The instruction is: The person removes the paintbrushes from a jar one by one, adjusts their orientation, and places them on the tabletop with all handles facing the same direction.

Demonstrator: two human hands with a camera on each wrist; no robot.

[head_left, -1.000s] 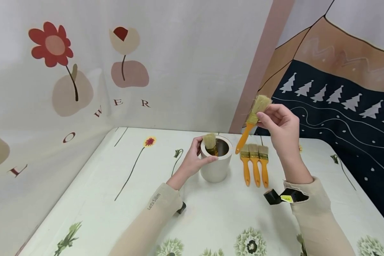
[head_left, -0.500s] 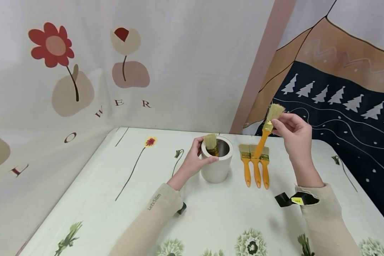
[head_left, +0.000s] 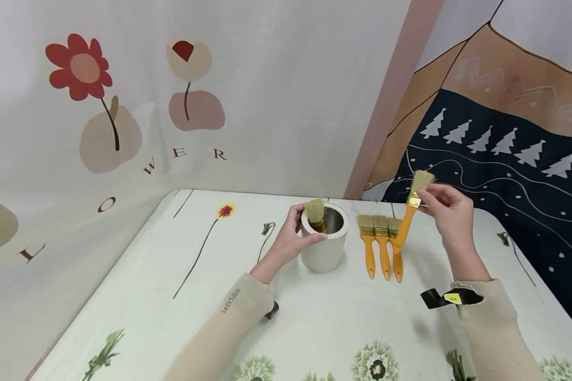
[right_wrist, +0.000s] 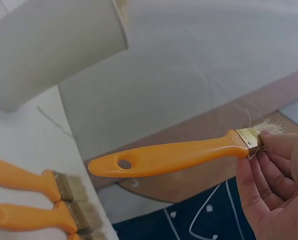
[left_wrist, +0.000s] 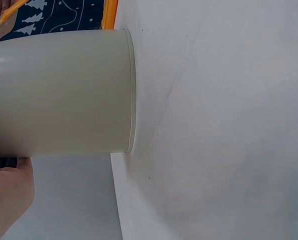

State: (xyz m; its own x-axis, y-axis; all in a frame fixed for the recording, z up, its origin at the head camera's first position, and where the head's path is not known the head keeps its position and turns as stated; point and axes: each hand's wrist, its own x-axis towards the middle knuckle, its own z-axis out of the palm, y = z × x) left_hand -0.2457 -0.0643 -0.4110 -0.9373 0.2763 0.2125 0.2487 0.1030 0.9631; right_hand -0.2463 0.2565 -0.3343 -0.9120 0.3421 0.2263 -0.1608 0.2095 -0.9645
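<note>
My right hand (head_left: 450, 214) pinches a paintbrush (right_wrist: 174, 156) near its metal collar, bristles up and orange handle slanting down to the left. The handle's lower end overlaps the rightmost of three paintbrushes (head_left: 382, 248) lying side by side on the table; whether it touches them I cannot tell. My left hand (head_left: 291, 241) grips the rim of a pale grey cylindrical pot (head_left: 323, 259), thumb across the near side and fingers around the left. Inside the pot leans another paintbrush (head_left: 315, 212), bristles up, its handle mostly hidden. In the left wrist view the pot wall (left_wrist: 64, 95) fills much of the picture.
The table (head_left: 219, 328) wears a white cloth printed with flowers. Behind it hangs a pale flower-print curtain (head_left: 276, 106), and at the right a dark cloth (head_left: 505, 174) with white trees. Black camera mounts sit at both wrists.
My right hand has moved right and down with its paintbrush, from beside the pot to over the right end of the row. My left hand and the pot have stayed put.
</note>
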